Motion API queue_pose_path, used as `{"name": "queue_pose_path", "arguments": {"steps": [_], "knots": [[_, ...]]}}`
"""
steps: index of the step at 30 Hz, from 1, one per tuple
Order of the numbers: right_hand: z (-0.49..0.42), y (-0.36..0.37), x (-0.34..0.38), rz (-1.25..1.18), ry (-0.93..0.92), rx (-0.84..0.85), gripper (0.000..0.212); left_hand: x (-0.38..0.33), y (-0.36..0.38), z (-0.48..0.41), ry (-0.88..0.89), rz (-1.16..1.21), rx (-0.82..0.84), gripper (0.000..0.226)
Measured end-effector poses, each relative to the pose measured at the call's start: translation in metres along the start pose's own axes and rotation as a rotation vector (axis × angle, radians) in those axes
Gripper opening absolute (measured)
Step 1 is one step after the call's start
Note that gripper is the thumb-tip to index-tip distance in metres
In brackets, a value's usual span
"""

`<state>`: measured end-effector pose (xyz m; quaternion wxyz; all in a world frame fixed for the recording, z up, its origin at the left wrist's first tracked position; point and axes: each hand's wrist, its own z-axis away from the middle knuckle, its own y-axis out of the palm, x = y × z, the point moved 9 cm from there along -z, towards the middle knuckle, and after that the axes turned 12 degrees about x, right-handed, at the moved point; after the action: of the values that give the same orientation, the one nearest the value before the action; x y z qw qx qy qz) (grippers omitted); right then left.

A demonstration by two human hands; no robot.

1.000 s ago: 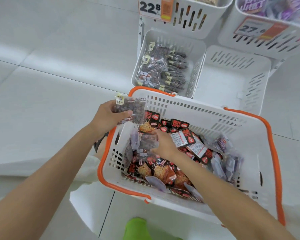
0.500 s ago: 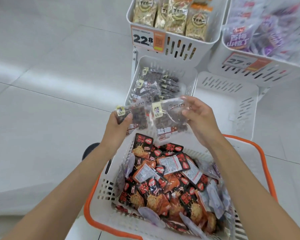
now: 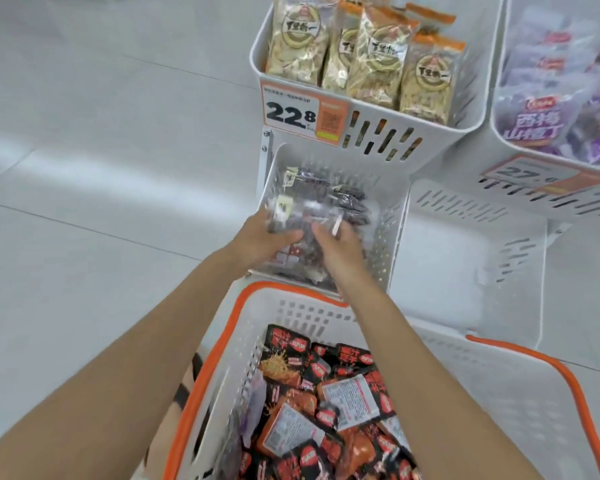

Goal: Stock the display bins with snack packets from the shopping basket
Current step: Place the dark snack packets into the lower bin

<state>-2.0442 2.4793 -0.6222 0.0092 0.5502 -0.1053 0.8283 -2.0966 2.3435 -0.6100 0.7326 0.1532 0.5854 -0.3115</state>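
Observation:
Both my hands reach into the lower left white display bin (image 3: 392, 216), which holds several clear packets of dark snacks (image 3: 333, 192). My left hand (image 3: 260, 240) grips a clear dark-snack packet (image 3: 288, 213) with a yellow label. My right hand (image 3: 340, 251) holds another such packet beside it; the motion blur hides the fingers' exact hold. Below, the white shopping basket (image 3: 312, 313) with an orange rim holds several red-and-black snack packets (image 3: 326, 403) and a few clear ones.
An empty white bin (image 3: 465, 271) stands right of the stocked one. Above are a bin of beige snack bags (image 3: 361, 53) with a 22.8 price tag (image 3: 302, 112) and a bin of purple packets (image 3: 561, 109). Pale floor tiles lie to the left.
Both hands moved forward and down from above the basket into the lower left bin, carrying their clear packets. The view shifted forward, so the basket sits lower in frame.

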Motion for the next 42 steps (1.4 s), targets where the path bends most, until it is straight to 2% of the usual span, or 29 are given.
{"name": "queue_pose_path", "arguments": {"steps": [2,5,8,11,13,16,19,21,23,26,29,30,32,35,37,40,42], "knots": [[-0.013,0.009,-0.01,-0.039,0.034,0.0,0.034,0.012,0.002,-0.011,0.027,-0.036,0.026,0.038],[-0.018,0.018,-0.018,0.009,0.073,0.011,0.032,0.023,-0.002,-0.01,0.079,-0.021,-0.051,0.041],[-0.014,0.02,-0.007,0.017,-0.001,0.002,0.031,0.034,-0.01,-0.008,0.086,0.028,-0.133,0.038],[-0.017,0.015,0.014,0.044,-0.111,-0.066,0.014,0.026,-0.022,-0.019,0.105,0.033,-0.18,0.041],[-0.024,0.01,0.015,0.112,-0.133,-0.174,0.022,0.025,-0.023,-0.029,0.08,0.056,-0.139,0.043],[-0.018,-0.002,0.001,0.279,-0.073,-0.367,0.055,0.034,-0.019,-0.034,0.034,0.071,-0.092,0.047],[-0.009,-0.003,-0.018,0.148,0.009,-0.32,0.081,0.044,-0.017,-0.028,0.022,0.038,-0.094,0.048],[-0.007,0.005,-0.016,0.019,-0.037,-0.248,0.077,0.043,-0.013,-0.025,0.043,0.03,-0.076,0.048],[-0.003,0.01,0.0,0.009,-0.164,-0.22,0.067,0.041,-0.009,-0.023,0.078,0.015,-0.054,0.051],[0.001,0.015,0.027,0.038,-0.346,-0.178,0.071,0.038,-0.022,-0.02,0.115,-0.151,-0.118,0.07],[-0.012,0.019,0.026,0.023,-0.314,-0.102,0.081,0.038,-0.036,-0.027,0.068,-0.472,-0.221,0.093],[-0.016,0.02,0.022,0.028,-0.297,-0.083,0.084,0.037,-0.038,-0.029,0.046,-0.516,-0.251,0.098],[-0.02,0.018,0.016,0.083,-0.293,-0.078,0.087,0.041,-0.035,-0.032,0.011,-0.471,-0.24,0.106],[-0.025,0.01,0.014,0.219,-0.298,-0.09,0.092,0.058,-0.024,-0.035,0.023,-0.103,-0.118,0.118],[-0.031,0.01,0.02,0.283,-0.308,-0.055,0.093,0.061,-0.022,-0.035,0.042,0.017,-0.085,0.105],[-0.045,0.014,0.026,0.286,-0.291,0.015,0.083,0.053,-0.019,-0.038,0.062,0.097,-0.071,0.061],[-0.052,0.013,0.025,0.286,-0.279,-0.001,0.079,0.052,-0.021,-0.043,0.05,0.121,-0.057,0.06]]}}
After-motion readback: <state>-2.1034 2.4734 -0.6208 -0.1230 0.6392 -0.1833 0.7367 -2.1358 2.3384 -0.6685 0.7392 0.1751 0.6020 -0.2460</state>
